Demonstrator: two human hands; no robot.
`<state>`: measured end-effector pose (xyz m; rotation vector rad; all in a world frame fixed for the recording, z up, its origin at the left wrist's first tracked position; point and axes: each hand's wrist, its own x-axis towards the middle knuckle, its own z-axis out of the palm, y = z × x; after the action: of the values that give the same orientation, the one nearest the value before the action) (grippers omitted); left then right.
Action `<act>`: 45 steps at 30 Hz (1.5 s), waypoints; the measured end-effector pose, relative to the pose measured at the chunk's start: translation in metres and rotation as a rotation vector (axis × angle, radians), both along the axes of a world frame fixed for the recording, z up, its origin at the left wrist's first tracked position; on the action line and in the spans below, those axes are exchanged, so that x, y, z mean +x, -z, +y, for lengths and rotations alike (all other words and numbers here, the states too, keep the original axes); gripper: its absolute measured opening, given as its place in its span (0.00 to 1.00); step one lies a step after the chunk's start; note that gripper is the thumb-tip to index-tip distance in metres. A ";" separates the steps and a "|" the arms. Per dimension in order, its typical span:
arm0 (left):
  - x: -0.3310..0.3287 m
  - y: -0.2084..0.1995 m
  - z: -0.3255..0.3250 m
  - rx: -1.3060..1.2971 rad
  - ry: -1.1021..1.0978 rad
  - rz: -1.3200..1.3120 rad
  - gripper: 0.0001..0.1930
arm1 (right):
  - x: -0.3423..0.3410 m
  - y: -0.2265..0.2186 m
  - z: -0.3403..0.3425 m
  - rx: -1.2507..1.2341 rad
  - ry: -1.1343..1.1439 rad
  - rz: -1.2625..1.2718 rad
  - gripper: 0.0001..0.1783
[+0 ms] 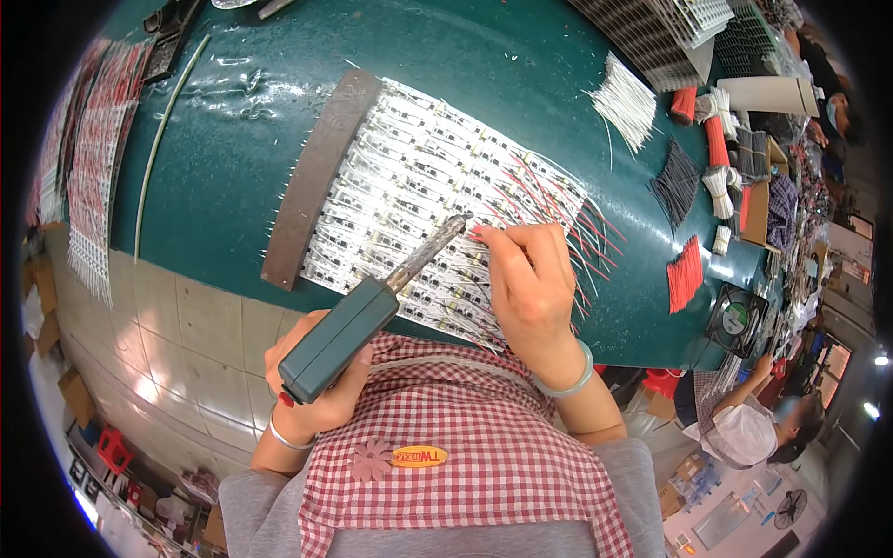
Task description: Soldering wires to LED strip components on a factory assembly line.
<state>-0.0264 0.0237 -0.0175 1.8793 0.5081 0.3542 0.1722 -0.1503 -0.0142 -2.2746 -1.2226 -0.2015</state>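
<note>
My left hand [346, 391] is wrapped round the dark green handle of a soldering gun [339, 337]. Its long metal barrel slants up to the right, and the tip ends over a white panel of small circuit boards [386, 177]. Close by that tip, my right hand [532, 288] is closed in a pinch, with the red end of a thin wire showing at the fingertips. Red wires [595, 232] fan out from the panel's right side, and thin white wires lie across its rows. A brown bar [321, 181] lies along the panel's left edge.
On the green table [233, 186] lie bundles of white wires [625, 102], black wires [676, 181] and red wires [685, 274]. A small black fan [735, 318] stands at the right edge. Wired panels [98, 167] hang at far left. Another person [744, 428] sits at right.
</note>
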 end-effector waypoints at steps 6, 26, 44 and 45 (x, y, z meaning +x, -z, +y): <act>-0.008 0.004 -0.001 -0.032 -0.030 0.013 0.15 | -0.009 -0.017 -0.003 0.089 -0.023 -0.050 0.18; 0.002 -0.013 0.005 0.052 0.061 -0.007 0.13 | -0.015 -0.001 -0.004 0.002 -0.021 0.036 0.19; -0.006 -0.015 0.005 0.076 0.028 0.016 0.13 | -0.016 -0.001 -0.003 0.004 -0.008 0.022 0.19; -0.007 -0.015 0.005 0.083 0.029 0.010 0.13 | -0.016 -0.001 -0.003 0.016 -0.011 0.019 0.19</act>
<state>-0.0334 0.0292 -0.0026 1.9675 0.4790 0.3522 0.1561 -0.1536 -0.0136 -2.2506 -1.2197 -0.1849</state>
